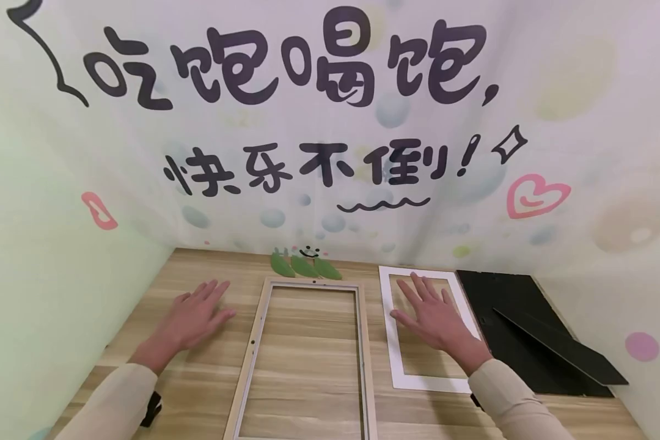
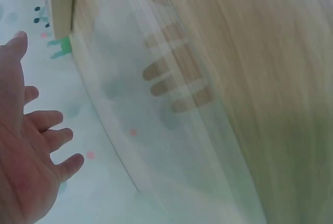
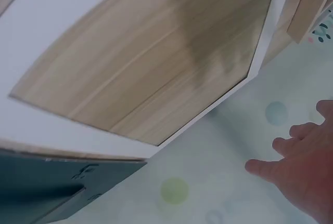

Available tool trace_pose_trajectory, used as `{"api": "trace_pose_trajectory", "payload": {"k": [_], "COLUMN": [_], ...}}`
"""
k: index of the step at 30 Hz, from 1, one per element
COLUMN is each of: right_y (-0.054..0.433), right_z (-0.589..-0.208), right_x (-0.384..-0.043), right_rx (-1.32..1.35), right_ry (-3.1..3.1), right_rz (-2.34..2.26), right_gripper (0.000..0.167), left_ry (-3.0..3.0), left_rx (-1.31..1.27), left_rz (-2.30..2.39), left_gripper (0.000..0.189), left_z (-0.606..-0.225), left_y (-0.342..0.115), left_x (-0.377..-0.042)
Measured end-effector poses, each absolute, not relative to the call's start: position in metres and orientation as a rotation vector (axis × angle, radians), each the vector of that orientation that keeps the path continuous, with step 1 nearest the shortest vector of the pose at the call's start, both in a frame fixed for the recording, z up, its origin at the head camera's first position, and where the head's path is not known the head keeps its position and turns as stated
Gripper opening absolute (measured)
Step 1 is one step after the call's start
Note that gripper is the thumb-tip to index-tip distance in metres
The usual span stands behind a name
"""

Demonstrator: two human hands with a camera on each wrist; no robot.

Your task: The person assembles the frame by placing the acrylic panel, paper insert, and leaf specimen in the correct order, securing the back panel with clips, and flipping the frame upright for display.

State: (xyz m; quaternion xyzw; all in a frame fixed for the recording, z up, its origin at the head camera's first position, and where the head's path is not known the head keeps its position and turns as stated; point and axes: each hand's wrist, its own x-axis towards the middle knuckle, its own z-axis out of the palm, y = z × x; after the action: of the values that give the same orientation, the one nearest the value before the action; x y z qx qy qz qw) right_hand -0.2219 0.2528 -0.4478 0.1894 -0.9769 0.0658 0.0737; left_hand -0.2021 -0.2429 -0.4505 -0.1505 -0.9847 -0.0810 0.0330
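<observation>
Wooden frame [image 1: 367, 354] lies on the table [image 1: 308, 348] between the left hand [image 1: 195, 321], held spread-fingered above a clear reflective pane [image 2: 161, 146], and the right hand [image 1: 436, 318], likewise spread-fingered above a white mat [image 1: 429, 383] just beside a black backing board [image 1: 522, 299].

my right hand [image 1: 437, 321] hiding part of the white mat [image 1: 429, 383], the wooden frame [image 1: 367, 360] cut off at the bottom, my sleeves [image 1: 115, 400] likewise

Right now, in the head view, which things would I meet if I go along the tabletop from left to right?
Left hand → wooden frame → white rectangular border → black backing board.
</observation>
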Motion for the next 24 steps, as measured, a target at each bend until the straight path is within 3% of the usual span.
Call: {"api": "trace_pose_trajectory", "payload": {"k": [24], "right_y": [0.197], "right_z": [-0.456], "right_x": [-0.203], "right_rx": [0.627], "right_ry": [-2.969], "right_rz": [0.597], "right_gripper": [0.072], "left_ry": [-3.048], "left_rx": [-0.188], "left_rz": [-0.442], "left_gripper": [0.077], "left_z": [-0.459], "left_y": [-0.287], "left_x": [-0.193]}}
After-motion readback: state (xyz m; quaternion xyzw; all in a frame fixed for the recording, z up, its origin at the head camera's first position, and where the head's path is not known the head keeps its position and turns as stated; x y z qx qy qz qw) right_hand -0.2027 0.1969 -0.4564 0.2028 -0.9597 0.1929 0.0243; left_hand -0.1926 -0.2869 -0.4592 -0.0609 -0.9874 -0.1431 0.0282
